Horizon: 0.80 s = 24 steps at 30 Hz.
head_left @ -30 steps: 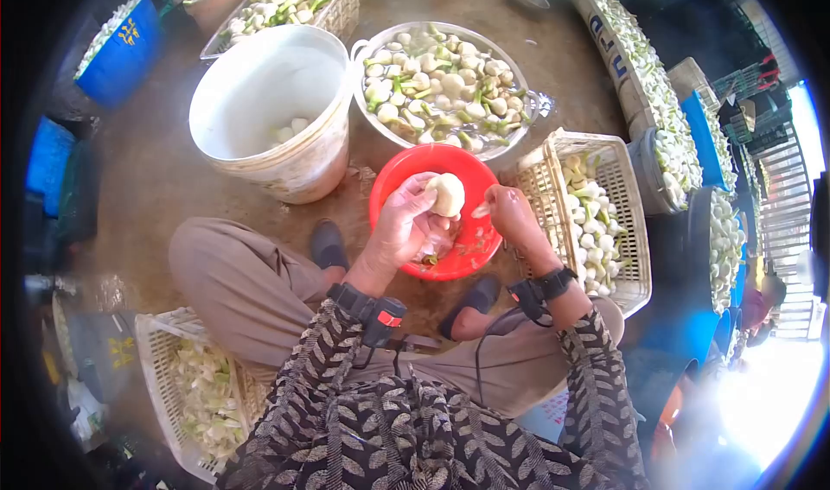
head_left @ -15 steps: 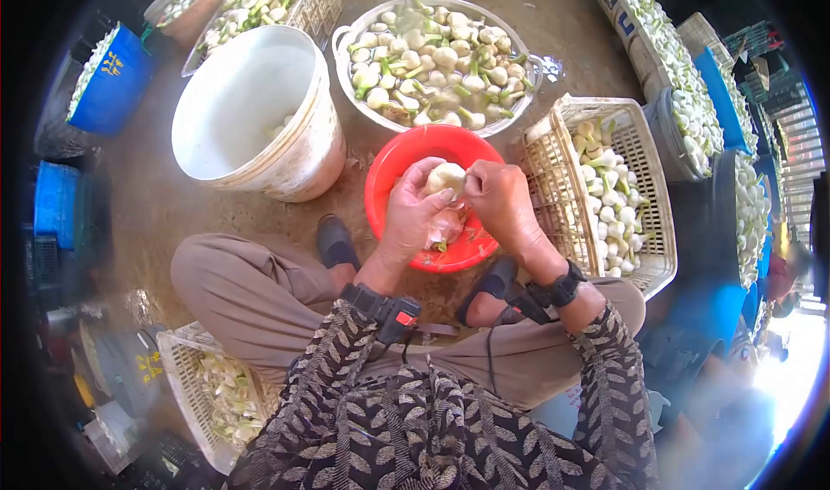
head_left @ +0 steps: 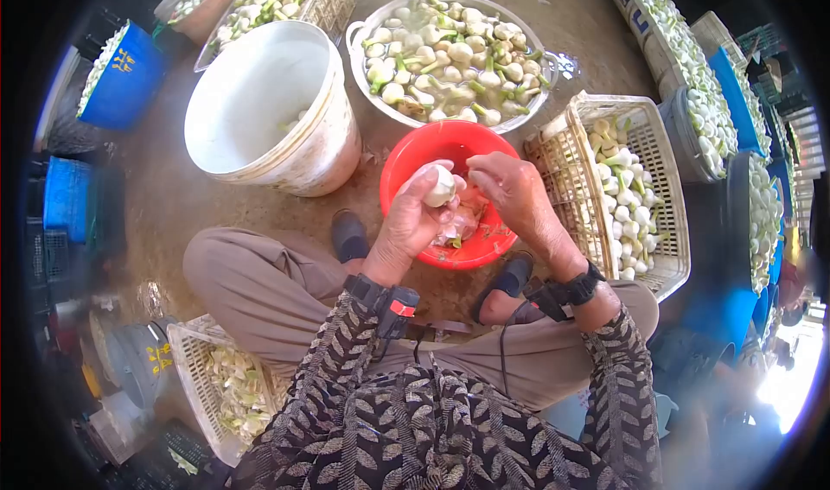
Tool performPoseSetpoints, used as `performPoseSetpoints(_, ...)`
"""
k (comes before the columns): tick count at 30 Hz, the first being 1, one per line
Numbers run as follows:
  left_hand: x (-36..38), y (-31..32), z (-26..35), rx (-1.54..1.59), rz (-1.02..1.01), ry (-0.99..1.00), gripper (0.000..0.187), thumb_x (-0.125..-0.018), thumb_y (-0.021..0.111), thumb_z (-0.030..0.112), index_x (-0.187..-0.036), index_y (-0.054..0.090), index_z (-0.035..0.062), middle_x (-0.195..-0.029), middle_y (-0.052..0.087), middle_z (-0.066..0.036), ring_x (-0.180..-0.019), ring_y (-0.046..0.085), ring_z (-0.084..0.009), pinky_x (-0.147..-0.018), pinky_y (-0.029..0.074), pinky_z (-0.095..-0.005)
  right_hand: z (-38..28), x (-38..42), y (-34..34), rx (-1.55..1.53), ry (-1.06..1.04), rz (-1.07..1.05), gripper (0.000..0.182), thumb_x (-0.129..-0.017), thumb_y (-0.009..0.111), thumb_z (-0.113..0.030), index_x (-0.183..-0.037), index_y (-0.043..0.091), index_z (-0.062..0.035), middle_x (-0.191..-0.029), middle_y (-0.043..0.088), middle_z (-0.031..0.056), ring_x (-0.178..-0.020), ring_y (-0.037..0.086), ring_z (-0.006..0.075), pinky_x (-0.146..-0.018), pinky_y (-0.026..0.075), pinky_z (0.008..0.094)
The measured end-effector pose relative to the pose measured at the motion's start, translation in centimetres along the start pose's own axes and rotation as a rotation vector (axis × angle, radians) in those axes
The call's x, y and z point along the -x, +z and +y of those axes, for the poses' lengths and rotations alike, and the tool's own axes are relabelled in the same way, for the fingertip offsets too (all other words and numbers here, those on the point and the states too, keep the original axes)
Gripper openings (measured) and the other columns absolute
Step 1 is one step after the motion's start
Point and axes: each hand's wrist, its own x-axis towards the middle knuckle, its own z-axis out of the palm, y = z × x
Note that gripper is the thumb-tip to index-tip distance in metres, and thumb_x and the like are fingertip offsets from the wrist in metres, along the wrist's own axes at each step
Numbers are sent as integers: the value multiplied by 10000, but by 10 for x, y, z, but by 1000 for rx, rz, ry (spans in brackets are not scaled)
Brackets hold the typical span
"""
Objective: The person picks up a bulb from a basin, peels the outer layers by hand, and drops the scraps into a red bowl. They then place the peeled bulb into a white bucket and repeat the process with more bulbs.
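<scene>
A white garlic bulb sits in my left hand, the fingers and thumb wrapped round it. Just to its right is my right hand, apart from the bulb, with its fingers bent and drawn together. Whether a scrap of skin is between those fingertips is too small to see. Both hands are over a red basin, which holds pinkish loose garlic skins and a bit of green stem.
Beyond the basin stands a wide metal pan of garlic bulbs in water. A white bucket is at the left, a crate of bulbs at the right. Another crate with peelings lies by my left knee. Blue tubs stand farther off.
My right hand has come away from the garlic bulb, its fingers loosening. My left hand has turned the bulb, which now looks whiter and smoother. The whole view has shifted slightly.
</scene>
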Motion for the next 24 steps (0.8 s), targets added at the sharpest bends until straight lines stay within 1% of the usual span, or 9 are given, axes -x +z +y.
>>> performPoseSetpoints(2,0,2,-5,-106,93,11,316,-865,557,237,-1112,511,46,-974,592,-60,-806,578,-151,-620,468,-268,-9,-1,0,-113,1,-61,142,-824,559,-123,-875,630,-10,-812,620,143,-768,602,315,-668,471,390)
performPoseSetpoints(5,2,19,-4,-214,59,13,247,-848,554,195,-1049,486,68,-869,565,-32,-742,577,-123,-574,459,-230,-4,1,2,-49,-25,-109,121,-812,565,-122,-837,626,-20,-780,617,135,-732,597,324,-647,468,401)
performPoseSetpoints(11,0,13,-4,-394,-88,-36,282,-855,539,234,-1068,493,55,-899,557,-31,-717,547,-108,-581,455,-240,6,7,12,105,-106,-33,87,-778,563,-105,-774,608,-30,-711,602,146,-673,587,337,-588,460,416)
performPoseSetpoints(15,3,28,-3,-390,-140,16,318,-861,533,231,-1105,501,30,-965,577,-51,-795,574,-125,-654,481,-264,4,8,13,152,-12,58,78,-755,556,-82,-758,605,-22,-682,604,151,-633,593,326,-562,469,397)
performPoseSetpoints(17,1,30,-2,-341,-53,-23,368,-867,534,227,-1154,502,-2,-1055,584,-88,-912,586,-168,-767,492,-307,7,6,8,-114,139,55,69,-739,554,-62,-748,605,-16,-684,612,150,-595,604,292,-549,479,360)
performPoseSetpoints(18,1,28,-4,-339,-50,-20,368,-867,534,227,-1154,502,-2,-1055,584,-88,-912,586,-168,-767,492,-307,14,5,7,-190,193,29,63,-737,563,-50,-749,610,-9,-657,618,107,-563,600,188,-540,474,300)
performPoseSetpoints(20,0,24,-5,-453,53,-21,407,-888,513,245,-1191,492,-26,-1134,568,-111,-1007,569,-202,-862,472,-350,23,6,8,-299,262,17,68,-746,567,-55,-756,613,-5,-639,606,78,-562,581,147,-531,465,281)
performPoseSetpoints(22,1,22,-2,-398,41,-1,406,-902,499,271,-1182,496,-22,-1107,580,-118,-974,582,-212,-830,488,-345,32,7,12,-565,443,23,85,-768,568,-67,-758,615,3,-618,570,12,-579,530,64,-520,443,237)
performPoseSetpoints(24,-1,19,3,-348,24,35,408,-915,484,297,-1174,500,-19,-1080,593,-125,-941,595,-223,-798,504,-340,48,8,16,-482,455,61,96,-769,569,-78,-765,617,5,-627,584,34,-569,541,82,-520,448,248)
